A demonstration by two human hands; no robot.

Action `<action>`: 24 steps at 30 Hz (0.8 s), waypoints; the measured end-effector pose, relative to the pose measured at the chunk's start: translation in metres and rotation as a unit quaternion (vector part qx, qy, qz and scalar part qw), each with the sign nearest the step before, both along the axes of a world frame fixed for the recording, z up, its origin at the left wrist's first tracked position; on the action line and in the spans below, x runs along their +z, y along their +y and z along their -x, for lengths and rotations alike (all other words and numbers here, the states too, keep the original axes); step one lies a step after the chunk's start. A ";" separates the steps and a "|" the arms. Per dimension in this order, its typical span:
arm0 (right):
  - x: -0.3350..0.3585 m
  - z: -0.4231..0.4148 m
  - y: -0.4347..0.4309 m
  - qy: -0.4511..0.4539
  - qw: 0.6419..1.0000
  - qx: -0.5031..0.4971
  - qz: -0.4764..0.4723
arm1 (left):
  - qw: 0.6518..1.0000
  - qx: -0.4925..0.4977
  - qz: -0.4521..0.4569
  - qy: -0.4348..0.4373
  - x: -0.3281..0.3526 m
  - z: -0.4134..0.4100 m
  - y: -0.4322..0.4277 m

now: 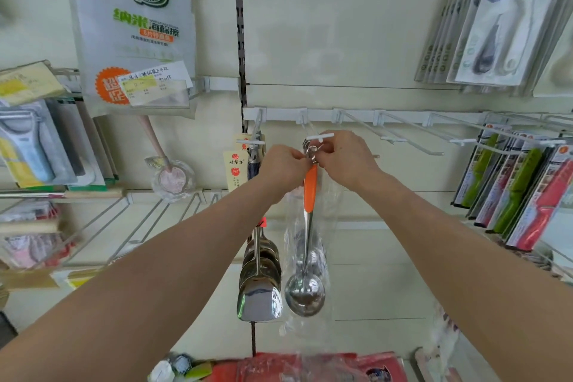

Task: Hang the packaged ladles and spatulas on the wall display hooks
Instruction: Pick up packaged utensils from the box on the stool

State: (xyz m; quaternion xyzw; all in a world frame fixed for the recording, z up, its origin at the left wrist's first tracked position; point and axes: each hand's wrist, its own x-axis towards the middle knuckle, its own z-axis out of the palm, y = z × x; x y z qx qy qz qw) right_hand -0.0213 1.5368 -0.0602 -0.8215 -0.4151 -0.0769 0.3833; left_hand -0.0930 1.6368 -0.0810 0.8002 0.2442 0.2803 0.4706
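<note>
At hook (319, 135), both hands (283, 164) (344, 158) seemingly pinch ladle (310, 186).

A ladle (310, 186) with an orange grip, a steel shaft and a round polished bowl hangs upright, bowl down, inside a clear plastic sleeve (330, 211) that reaches below the bowl. Its top loop is at the white-tipped end of a wire hook (320, 135), where the left hand (283, 166) and right hand (345, 155) pinch it from either side. More steel loops sit bunched on that hook just behind, and further ladle bowls show dimly through the plastic. Just to the left, a stack of steel spatulas (259, 288) hangs blades down from the neighbouring hook (251, 142), close beside the ladle's bowl. Both hooks project from a white rail (322, 115).
</note>
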 end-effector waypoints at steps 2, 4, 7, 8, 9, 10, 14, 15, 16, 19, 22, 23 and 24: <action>-0.001 -0.002 0.004 -0.022 1.000 -0.015 0.002 | 1.000 -0.004 -0.006 0.016 0.000 -0.005 0.004; -0.002 -0.003 0.006 -0.038 0.999 -0.020 0.004 | 1.000 -0.005 -0.009 0.025 0.000 -0.010 0.008; 0.000 -0.006 0.008 -0.061 0.998 -0.025 0.018 | 0.999 0.008 -0.033 0.034 -0.001 -0.018 0.013; 0.001 -0.007 0.009 -0.072 0.997 -0.028 0.026 | 0.998 0.015 -0.045 0.039 -0.001 -0.020 0.014; 0.002 -0.009 0.010 -0.084 0.995 -0.032 0.035 | 0.997 0.021 -0.056 0.042 -0.001 -0.021 0.014; 0.002 -0.009 0.011 -0.096 0.994 -0.037 0.045 | 0.997 0.025 -0.064 0.043 -0.002 -0.022 0.015; 0.006 -0.012 0.013 -0.123 0.989 -0.040 0.070 | 0.996 0.026 -0.069 0.040 -0.004 -0.025 0.016; 0.006 -0.013 0.012 -0.129 0.989 -0.032 0.071 | 0.997 0.030 -0.069 0.036 -0.004 -0.025 0.015; 0.007 -0.013 0.011 -0.134 0.988 -0.024 0.073 | 0.996 0.038 -0.069 0.032 -0.003 -0.025 0.014; 0.007 -0.016 0.011 -0.160 0.984 -0.002 0.080 | 0.993 0.076 -0.081 0.032 -0.003 -0.024 0.008; 0.006 -0.019 0.011 -0.195 0.976 0.023 0.097 | 0.988 0.113 -0.089 0.061 -0.002 -0.019 -0.003; 0.006 -0.020 0.010 -0.212 0.971 0.032 0.106 | 0.985 0.124 -0.093 0.073 -0.001 -0.017 -0.008; 0.006 -0.020 0.009 -0.230 0.965 0.041 0.118 | 0.983 0.135 -0.094 0.082 -0.001 -0.015 -0.013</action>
